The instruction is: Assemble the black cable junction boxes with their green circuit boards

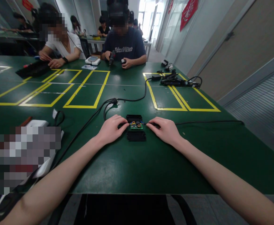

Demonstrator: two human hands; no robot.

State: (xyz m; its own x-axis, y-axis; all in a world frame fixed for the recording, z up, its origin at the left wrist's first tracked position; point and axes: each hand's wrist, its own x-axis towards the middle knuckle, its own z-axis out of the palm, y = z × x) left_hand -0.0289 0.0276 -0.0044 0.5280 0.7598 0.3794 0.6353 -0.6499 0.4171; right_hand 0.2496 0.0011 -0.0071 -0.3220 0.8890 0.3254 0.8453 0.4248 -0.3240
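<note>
A small green circuit board [136, 126] with copper coils is held level between my hands. My left hand [113, 128] is closed in a pinch on the black cable at the board's left end, where thin coloured wires show. On the other side, my right hand [164, 128] pinches a second black cable [209, 122], which runs off to the right. Just behind the board sits an open black case half [134, 117]. The other black case half [136, 136] lies in front of it.
A black cord with a plug [114, 101] curves across the green table [118, 168]. Bundled black cables [174, 80] lie at the back right, near yellow tape rectangles. Two people sit opposite, one holding a power drill [112, 57]. A white device, partly blurred, lies at left.
</note>
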